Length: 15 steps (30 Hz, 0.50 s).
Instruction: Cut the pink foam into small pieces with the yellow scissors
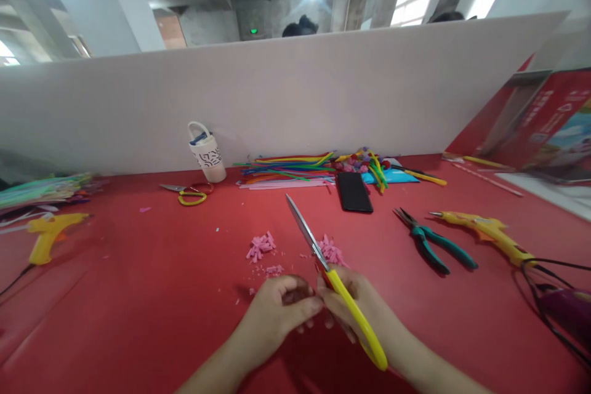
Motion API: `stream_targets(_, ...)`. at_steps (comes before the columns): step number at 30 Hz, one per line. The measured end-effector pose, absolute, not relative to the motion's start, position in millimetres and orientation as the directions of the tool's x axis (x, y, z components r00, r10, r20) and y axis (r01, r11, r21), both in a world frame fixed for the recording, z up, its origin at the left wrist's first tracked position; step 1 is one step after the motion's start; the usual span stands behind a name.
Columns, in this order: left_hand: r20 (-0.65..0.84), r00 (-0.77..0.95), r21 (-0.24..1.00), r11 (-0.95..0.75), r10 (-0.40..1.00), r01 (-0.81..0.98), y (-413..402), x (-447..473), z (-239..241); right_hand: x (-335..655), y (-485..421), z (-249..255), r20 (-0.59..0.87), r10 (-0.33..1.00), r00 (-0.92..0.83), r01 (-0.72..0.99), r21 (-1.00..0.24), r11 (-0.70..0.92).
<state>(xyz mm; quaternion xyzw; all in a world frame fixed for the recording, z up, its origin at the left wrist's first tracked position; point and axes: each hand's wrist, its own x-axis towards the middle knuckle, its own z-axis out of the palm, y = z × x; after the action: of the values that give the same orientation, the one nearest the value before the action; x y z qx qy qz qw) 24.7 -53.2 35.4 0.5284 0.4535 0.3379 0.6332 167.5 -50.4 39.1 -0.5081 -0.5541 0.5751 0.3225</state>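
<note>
My right hand (377, 311) is closed around a pair of yellow-handled scissors (354, 314), with the blades pointing away and up to the left. Close beside it, my left hand (273, 313) has its thumb and fingers brought together, the thumb tip near the right fingers. Whatever lies between those fingertips is too small or hidden to make out. Just beyond the hands are a pile of short pink pieces (261, 247) and a second pink pile (331, 251), partly behind the scissors. A smaller scatter of pink bits (274, 270) sits nearer the left hand.
Colourful pipe cleaners (290, 167) lie along the white partition (277, 98), near a tumbler (207, 157) and other scissors (191, 197). To the right are a black phone (354, 192), green-handled pliers (431, 241) and a yellow glue gun (489, 231). Another glue gun (48, 234) is far left.
</note>
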Motion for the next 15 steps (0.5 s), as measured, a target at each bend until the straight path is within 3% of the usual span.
stream_targets(4, -0.294, 0.421, 0.953, 0.295, 0.858, 0.064, -55.6, 25.7, 36.0, 167.1, -51.0, 38.4, -0.217, 0.939, -0.266, 0.166, -0.970, -0.177)
stream_targets(8, -0.285, 0.408, 0.952, 0.209, 0.867, 0.222, -54.9, 21.8, 40.9, 170.1, -49.6, 40.7, -0.208, 0.952, -0.224, 0.161, -0.971, -0.174)
stream_targets(15, -0.235, 0.302, 0.972, 0.221, 0.924, 0.080, -52.7, 26.7, 38.6, 166.5, -52.4, 42.1, -0.248, 0.940, -0.233, 0.206, -0.958, -0.201)
